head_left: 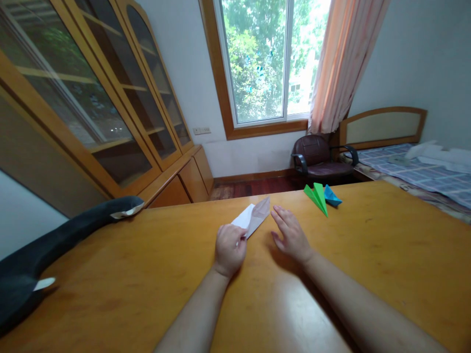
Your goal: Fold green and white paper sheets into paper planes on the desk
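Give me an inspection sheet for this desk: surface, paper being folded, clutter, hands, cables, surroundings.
Surface: glossy wooden table, bare in front of the arms.
Job's things: white folded paper, lying flat, pointed end away.
Clutter: green paper plane and blue folded paper at the far edge; black plush toy along the left edge.
Hands: left hand pinches the white paper's near end; right hand open, flat beside it.
Cables: nothing seen.
Surroundings: glass-door cabinet, window, curtain, chair, bed.

The left hand [229, 248] covers the near end of the white folded paper [253, 218]. The green paper plane [318, 197] hides part of the blue one [332, 196], perhaps its nose. The bench [110, 294] runs off the bottom edge.
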A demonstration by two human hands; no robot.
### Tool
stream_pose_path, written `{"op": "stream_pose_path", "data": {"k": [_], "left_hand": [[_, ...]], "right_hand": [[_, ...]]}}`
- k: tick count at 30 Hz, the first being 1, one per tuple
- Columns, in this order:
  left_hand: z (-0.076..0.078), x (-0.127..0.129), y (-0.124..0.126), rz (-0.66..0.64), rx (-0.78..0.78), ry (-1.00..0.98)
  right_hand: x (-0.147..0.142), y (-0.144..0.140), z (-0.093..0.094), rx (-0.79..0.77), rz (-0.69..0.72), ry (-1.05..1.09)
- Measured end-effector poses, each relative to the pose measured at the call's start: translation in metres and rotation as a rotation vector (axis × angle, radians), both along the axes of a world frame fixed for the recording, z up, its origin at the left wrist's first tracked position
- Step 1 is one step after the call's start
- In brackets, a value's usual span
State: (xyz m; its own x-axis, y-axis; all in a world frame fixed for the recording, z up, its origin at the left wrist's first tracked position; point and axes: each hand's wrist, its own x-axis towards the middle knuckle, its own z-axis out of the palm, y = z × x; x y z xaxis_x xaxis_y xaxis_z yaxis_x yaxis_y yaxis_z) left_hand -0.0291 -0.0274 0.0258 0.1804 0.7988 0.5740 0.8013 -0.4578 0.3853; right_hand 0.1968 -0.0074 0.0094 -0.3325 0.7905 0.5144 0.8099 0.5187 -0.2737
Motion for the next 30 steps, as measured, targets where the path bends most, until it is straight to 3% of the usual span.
{"op": "stream_pose_path", "data": {"k": [6,11,15,20,26,30], "left_hand": [[0.001,0.029,-0.016,-0.403,0.145,0.226],[0.000,0.037,-0.017,-0.518,0.016,0.270],[-0.004,0.026,-0.010,-0.482,-0.219,0.211],[-0.011,0.001,0.006,-0.325,-0.399,0.217],[-0.012,-0.019,0.021,-0.254,-0.392,0.233],[-0.016,-0.026,0.026,-0.211,-0.410,0.216]], "right_hand": [[-0.004,-0.009,0.008,0.023,0.108,-0.095],[0.002,-0.007,0.016,-0.175,0.162,-0.177],[0.008,-0.001,0.016,-0.318,0.167,-0.223],[0.010,0.005,0.011,-0.330,0.218,-0.235],[0.016,0.008,0.011,-0.341,0.243,-0.191],[0.024,0.014,0.005,-0.340,0.182,-0.170]]}}
